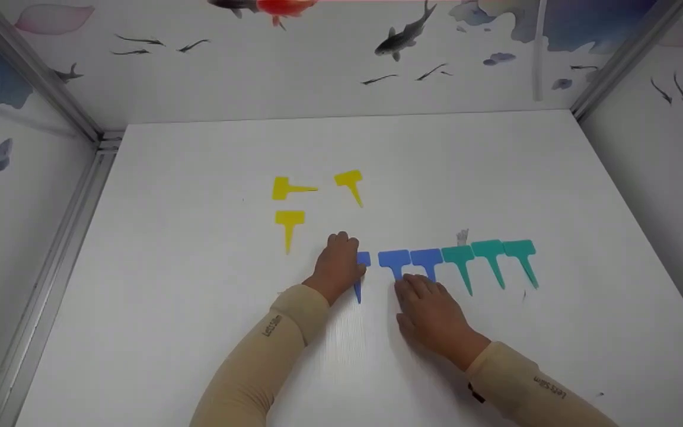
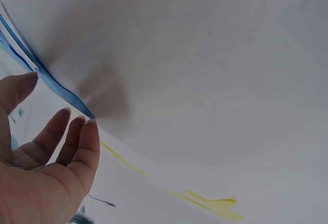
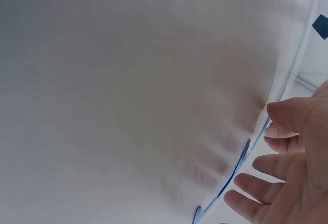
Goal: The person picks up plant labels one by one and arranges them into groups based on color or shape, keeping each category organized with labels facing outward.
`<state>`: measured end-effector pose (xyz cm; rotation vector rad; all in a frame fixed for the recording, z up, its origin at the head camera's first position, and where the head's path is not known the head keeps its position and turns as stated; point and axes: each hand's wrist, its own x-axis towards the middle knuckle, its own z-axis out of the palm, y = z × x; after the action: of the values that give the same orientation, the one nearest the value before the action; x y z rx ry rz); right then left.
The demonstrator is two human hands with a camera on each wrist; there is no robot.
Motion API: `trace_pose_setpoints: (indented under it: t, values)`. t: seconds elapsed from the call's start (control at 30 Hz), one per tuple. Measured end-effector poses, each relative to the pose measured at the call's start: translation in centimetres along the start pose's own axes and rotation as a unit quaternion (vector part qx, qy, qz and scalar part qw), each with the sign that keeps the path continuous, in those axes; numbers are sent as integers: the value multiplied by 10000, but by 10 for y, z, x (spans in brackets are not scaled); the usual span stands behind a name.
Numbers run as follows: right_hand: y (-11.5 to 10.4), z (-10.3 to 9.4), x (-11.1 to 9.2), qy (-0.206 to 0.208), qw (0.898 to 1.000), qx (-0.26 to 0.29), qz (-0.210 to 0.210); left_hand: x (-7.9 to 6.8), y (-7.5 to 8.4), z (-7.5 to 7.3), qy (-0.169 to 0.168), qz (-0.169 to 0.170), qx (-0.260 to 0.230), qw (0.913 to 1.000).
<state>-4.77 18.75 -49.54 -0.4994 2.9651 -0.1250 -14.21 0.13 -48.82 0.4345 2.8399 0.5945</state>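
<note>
My left hand (image 1: 337, 265) covers part of a blue T-shaped plant label (image 1: 364, 259), its thumb and fingertips at opposite edges of it. In the left wrist view this blue label (image 2: 61, 90) lies between thumb and fingers on the white surface. Just right of it, two more blue labels, a left one (image 1: 394, 259) and a right one (image 1: 426, 257), stand side by side, stems toward me. Over their lower stems rests my right hand (image 1: 433, 311), fingers extended and slightly spread. Three green labels (image 1: 488, 248) continue the row to the right.
Three yellow labels lie farther back on the left: one sideways (image 1: 281, 188), one tilted (image 1: 349, 178) and one upright (image 1: 290, 217). The white table (image 1: 169, 267) is bordered by panels printed with fish (image 1: 404, 40). A small grey mark (image 1: 463, 236) shows behind the green labels.
</note>
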Motion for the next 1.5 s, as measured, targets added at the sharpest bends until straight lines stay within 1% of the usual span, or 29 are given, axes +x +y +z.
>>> trace_pose_setpoints:
  t: [0.1,0.2,0.33,0.5,0.73,0.9,1.13,1.33,1.5]
  values:
    - [-4,0,1,129,9998,-40,-155,0,-3,-2,26,-67,-102,9999]
    - [-9,-1,2,153,9996,-48,-229,1,-7,-4,62,-179,-136,9997]
    - [-14,-1,3,159,9993,-124,-304,3,-13,-10,96,-312,-56,9995]
    - [-21,-2,7,177,9982,-194,-544,5,-22,-16,129,-431,55,9990]
    - [-27,-2,16,140,9962,-324,-790,9,-35,-21,342,-593,93,9976]
    - [-29,-3,20,93,9959,-307,-842,11,-42,-25,433,-705,96,9965]
    - [-33,-3,26,-108,9968,-211,-758,20,-52,-35,424,-953,231,9943]
    - [-33,-1,29,-41,9962,-124,-861,26,-64,-46,468,-1104,244,9925]
    - [-32,1,30,64,9949,-159,-992,28,-76,-53,534,-1136,196,9919]
